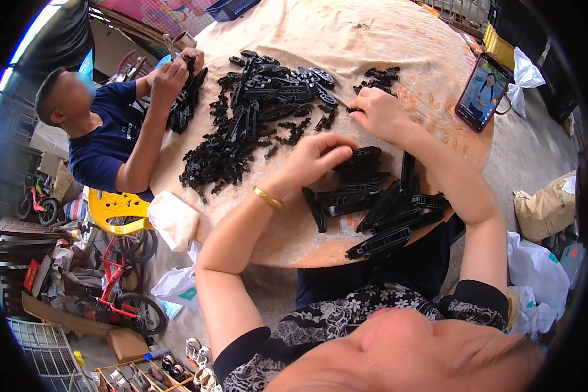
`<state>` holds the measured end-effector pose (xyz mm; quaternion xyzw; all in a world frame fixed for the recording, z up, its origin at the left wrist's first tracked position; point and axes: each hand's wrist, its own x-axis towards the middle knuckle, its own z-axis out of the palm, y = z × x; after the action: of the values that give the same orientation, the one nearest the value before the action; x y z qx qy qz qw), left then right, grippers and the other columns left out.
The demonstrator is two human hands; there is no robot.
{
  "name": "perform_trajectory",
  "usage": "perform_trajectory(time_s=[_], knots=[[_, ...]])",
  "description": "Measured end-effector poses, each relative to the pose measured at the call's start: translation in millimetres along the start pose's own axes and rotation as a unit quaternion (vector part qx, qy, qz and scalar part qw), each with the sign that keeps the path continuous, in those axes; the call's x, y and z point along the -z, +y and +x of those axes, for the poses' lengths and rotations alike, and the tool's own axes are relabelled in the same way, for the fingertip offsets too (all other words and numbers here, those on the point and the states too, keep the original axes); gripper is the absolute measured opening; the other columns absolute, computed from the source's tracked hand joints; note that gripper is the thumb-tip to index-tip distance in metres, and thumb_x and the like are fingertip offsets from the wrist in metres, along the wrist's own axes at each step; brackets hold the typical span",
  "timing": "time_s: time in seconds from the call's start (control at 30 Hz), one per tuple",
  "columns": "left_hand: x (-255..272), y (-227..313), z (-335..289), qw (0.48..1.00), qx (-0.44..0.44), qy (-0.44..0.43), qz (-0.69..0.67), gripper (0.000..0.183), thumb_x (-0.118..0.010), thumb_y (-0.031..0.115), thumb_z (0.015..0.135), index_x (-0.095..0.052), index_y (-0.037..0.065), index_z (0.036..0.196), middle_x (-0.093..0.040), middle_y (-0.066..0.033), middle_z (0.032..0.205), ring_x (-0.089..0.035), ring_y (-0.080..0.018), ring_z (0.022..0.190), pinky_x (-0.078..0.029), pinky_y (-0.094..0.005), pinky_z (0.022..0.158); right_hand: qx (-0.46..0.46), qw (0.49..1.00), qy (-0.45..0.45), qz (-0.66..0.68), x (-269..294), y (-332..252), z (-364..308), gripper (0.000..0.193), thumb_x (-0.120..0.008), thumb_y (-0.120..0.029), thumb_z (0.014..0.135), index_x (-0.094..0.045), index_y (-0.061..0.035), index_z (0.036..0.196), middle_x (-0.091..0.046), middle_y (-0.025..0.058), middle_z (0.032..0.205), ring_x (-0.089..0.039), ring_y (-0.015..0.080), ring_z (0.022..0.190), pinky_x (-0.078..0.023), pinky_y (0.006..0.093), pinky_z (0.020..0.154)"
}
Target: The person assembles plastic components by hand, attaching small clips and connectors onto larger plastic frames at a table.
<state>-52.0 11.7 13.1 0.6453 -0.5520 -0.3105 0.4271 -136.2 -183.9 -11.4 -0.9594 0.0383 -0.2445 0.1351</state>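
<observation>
The left hand (323, 157) is curling beside a black part (364, 158) — I can't tell if it is gripping it. The right hand (382, 114) is bending its fingers in, but what it is holding is hidden. Long black parts (380, 243) are lying near the table (281, 245) edge, maybe to be easy to reach. A big black heap (258, 98) is sitting farther out, toward a co-worker (114, 130). A phone (483, 91) is standing at the right — likely for watching.
</observation>
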Motion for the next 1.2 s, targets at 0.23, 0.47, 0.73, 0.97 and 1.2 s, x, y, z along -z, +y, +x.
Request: perform_trajectory(time_s=[0.23, 0.47, 0.73, 0.97, 1.2], knots=[[50.8, -40.8, 7.5, 0.808, -0.032, 0.346, 0.476, 0.032, -0.065, 0.010, 0.075, -0.058, 0.002, 0.105, -0.059, -0.0127, 0.094, -0.050, -0.0299, 0.096, -0.039, -0.0372, 0.089, -0.008, 1.000, 0.006, 0.029, 12.6, -13.7, -3.5, 0.018, -0.063, -0.019, 0.076, -0.055, -0.0048, 0.083, -0.059, 0.0112, 0.082, -0.058, 0.0276, 0.084, -0.047, 0.0381, 0.073], [55.2, -43.0, 8.4, 0.823, 0.024, 0.284, 0.492, 0.024, -0.064, 0.012, 0.075, -0.058, 0.004, 0.097, -0.060, -0.0116, 0.091, -0.052, -0.0296, 0.091, -0.044, -0.0388, 0.078, -0.038, 0.975, 0.000, 0.221, 20.7, -24.1, -3.7, 0.027, -0.073, -0.021, 0.071, -0.057, -0.0019, 0.081, -0.062, 0.0113, 0.071, -0.059, 0.0213, 0.064, -0.047, 0.0311, 0.060], [35.2, -13.2, 12.3, 0.923, -0.013, 0.381, 0.061, 0.028, -0.065, 0.009, 0.081, -0.049, -0.001, 0.102, -0.061, -0.0090, 0.088, -0.058, -0.0096, 0.072, -0.049, -0.0236, 0.058, -0.058, 0.915, 0.044, 0.396, 16.1, -32.9, -5.5, 0.021, -0.073, -0.009, 0.073, -0.060, 0.0019, 0.086, -0.064, 0.0074, 0.072, -0.059, 0.0083, 0.066, -0.047, 0.0244, 0.058], [4.9, -16.2, 4.8, 0.890, 0.027, 0.164, -0.425, 0.031, -0.058, -0.001, 0.083, -0.048, 0.002, 0.112, -0.059, -0.0096, 0.100, -0.061, -0.0171, 0.084, -0.053, -0.0321, 0.079, -0.002, 0.912, 0.133, 0.388, 18.9, -40.3, -4.3, 0.011, -0.066, -0.006, 0.079, -0.065, 0.0009, 0.088, -0.064, 0.0087, 0.078, -0.059, 0.0099, 0.065, -0.047, 0.0228, 0.058], [1.2, -15.6, 3.6, 0.898, 0.027, 0.152, -0.411, 0.028, -0.060, 0.001, 0.083, -0.052, 0.003, 0.111, -0.059, -0.0072, 0.104, -0.061, -0.0183, 0.090, -0.051, -0.0336, 0.085, 0.057, 0.937, 0.155, 0.308, 22.4, -43.9, -5.7, 0.009, -0.064, -0.004, 0.077, -0.066, -0.0010, 0.086, -0.064, 0.0103, 0.079, -0.061, 0.0171, 0.065, -0.048, 0.0248, 0.058]])
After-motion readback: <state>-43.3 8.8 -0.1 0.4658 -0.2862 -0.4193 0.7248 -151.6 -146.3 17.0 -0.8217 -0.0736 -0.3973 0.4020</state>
